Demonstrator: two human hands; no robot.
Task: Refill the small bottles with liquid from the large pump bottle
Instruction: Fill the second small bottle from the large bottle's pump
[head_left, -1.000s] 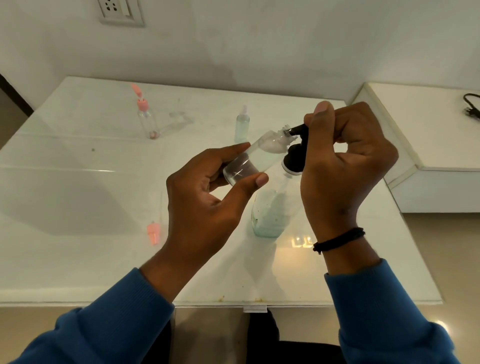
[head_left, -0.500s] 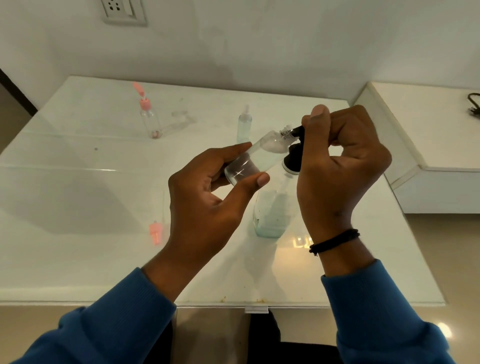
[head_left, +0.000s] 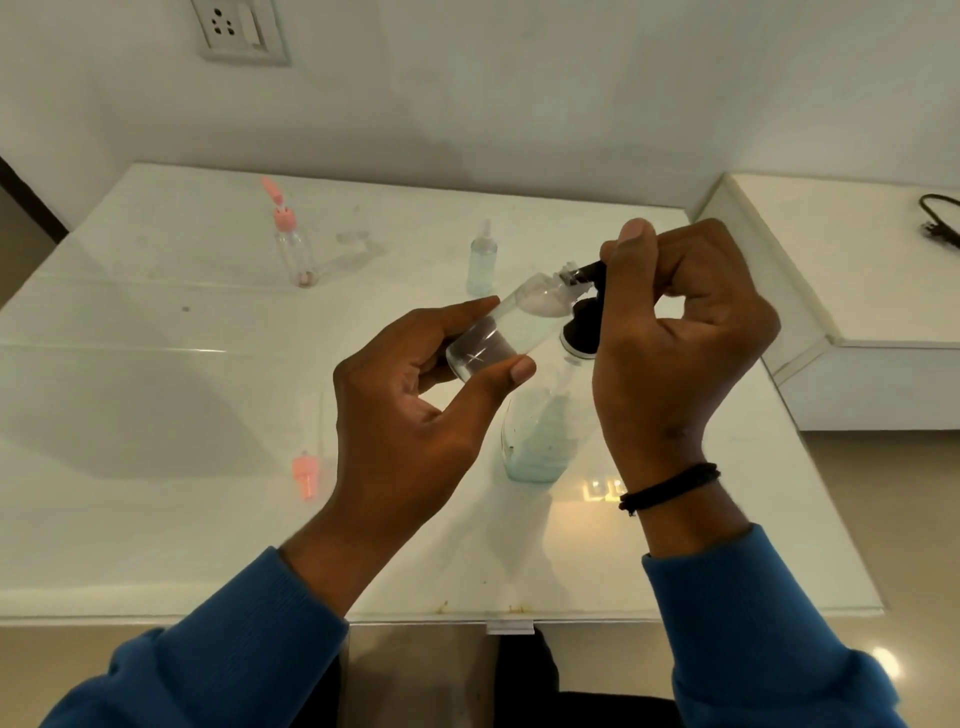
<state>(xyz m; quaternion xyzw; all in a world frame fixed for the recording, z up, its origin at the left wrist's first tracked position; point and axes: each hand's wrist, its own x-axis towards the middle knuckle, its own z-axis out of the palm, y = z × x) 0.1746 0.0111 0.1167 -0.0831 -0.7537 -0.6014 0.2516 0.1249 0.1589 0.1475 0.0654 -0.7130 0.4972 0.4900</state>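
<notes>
Left hand (head_left: 410, 410): gripped the small bottle (head_left: 511, 325) by its base, thumb against fingers, tilted with its neck meeting the pump spout. Right hand (head_left: 675, 332): closed over the black pump head (head_left: 584, 317), thumb on top.

Small bottle: clear thin plastic, cloudy near the shoulder; judged light, slightly squeezable, slick if wetted; best held low on the body.

Large pump bottle (head_left: 540, 431): clear, pale liquid low inside, standing on the surface (head_left: 156, 415) directly beneath the small bottle; judged light, liable to tip; steady it at the collar.

Beyond the pump bottle: a capped small bottle (head_left: 481, 265), a pink-topped bottle (head_left: 292, 244). Left of it: a loose pink cap (head_left: 305, 473).
</notes>
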